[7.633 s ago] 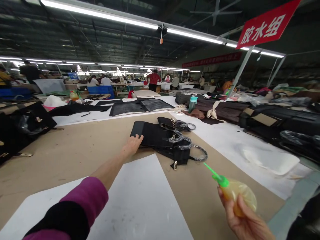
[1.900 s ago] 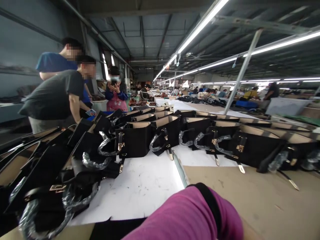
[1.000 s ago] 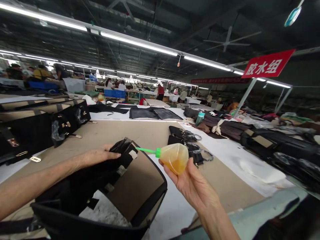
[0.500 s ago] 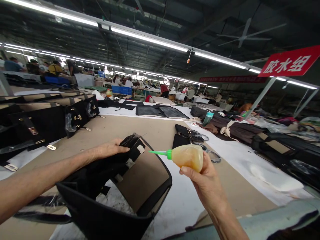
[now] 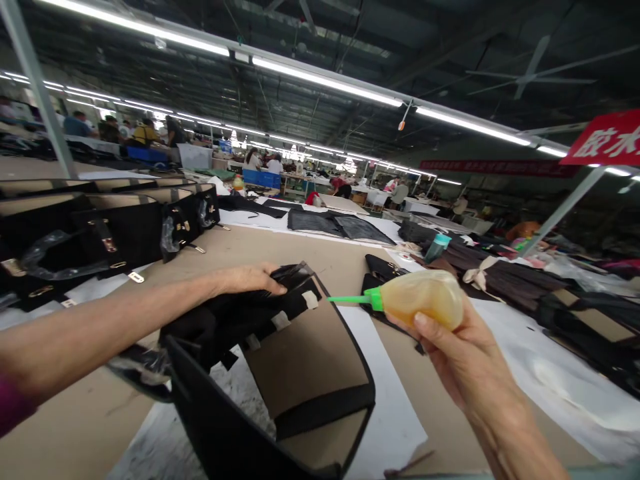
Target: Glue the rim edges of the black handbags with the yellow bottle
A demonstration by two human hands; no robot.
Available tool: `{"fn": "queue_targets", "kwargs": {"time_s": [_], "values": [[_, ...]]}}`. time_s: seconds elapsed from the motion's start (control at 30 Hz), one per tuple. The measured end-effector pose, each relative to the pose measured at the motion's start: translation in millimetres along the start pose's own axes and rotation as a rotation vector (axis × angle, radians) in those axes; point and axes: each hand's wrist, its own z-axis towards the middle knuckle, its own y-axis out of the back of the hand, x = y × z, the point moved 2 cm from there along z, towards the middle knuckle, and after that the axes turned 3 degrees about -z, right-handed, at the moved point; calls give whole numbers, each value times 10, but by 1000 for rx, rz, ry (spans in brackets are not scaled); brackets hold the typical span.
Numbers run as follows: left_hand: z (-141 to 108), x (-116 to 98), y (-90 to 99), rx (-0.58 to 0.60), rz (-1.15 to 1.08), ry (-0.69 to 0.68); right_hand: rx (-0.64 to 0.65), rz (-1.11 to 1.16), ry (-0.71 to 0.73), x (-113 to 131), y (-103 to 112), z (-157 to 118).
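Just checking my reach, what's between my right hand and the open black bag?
The squeeze bottle in your right hand, its green nozzle pointing toward the open black bag, as the head view shows.

The bare left forearm (image 5: 125, 327) slants up from the left edge, with a bunched purple fabric sleeve (image 5: 14, 405) at its lower end. The bare left hand (image 5: 250, 279) is closed in a pinch, back upward, digits pointing right. The bare right forearm (image 5: 515, 420) rises from the lower right; the bare right hand (image 5: 457, 340) is curled in a grip, thumb (image 5: 434, 328) angled up and left.
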Motion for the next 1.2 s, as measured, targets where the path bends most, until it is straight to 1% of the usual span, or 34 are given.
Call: {"fn": "queue_targets", "kwargs": {"time_s": [0.1, 0.17, 0.23, 0.33, 0.43, 0.53, 0.63, 0.8, 0.93, 1.07, 1.2], "values": [[21, -284, 90, 75, 125, -30, 26, -35, -39, 137, 103, 88], [36, -421, 128, 135, 172, -26, 27, -47, -65, 194, 160, 120], [41, -505, 129, 205, 194, 14, 9, -58, -79, 208, 195, 122], [49, -561, 71, 286, 251, 74, -20, -74, -83, 158, 208, 95], [83, -570, -14, 329, 291, 94, -24, -73, -76, 72, 202, 71], [151, -533, -75, 331, 311, 98, -38, -105, -65, -5, 211, 70], [231, -476, -104, 312, 345, 51, -62, -118, -39, -47, 236, 92], [341, -412, -138, 299, 347, 3, -102, -15, 7, -57, 243, 171], [427, -393, -163, 305, 375, -10, -105, 0, -16, -72, 219, 257], [492, -395, -192, 328, 382, -29, -114, 8, -7, -90, 235, 314], [517, -397, -231, 350, 363, -37, -61, -15, 12, -116, 258, 335]]}}
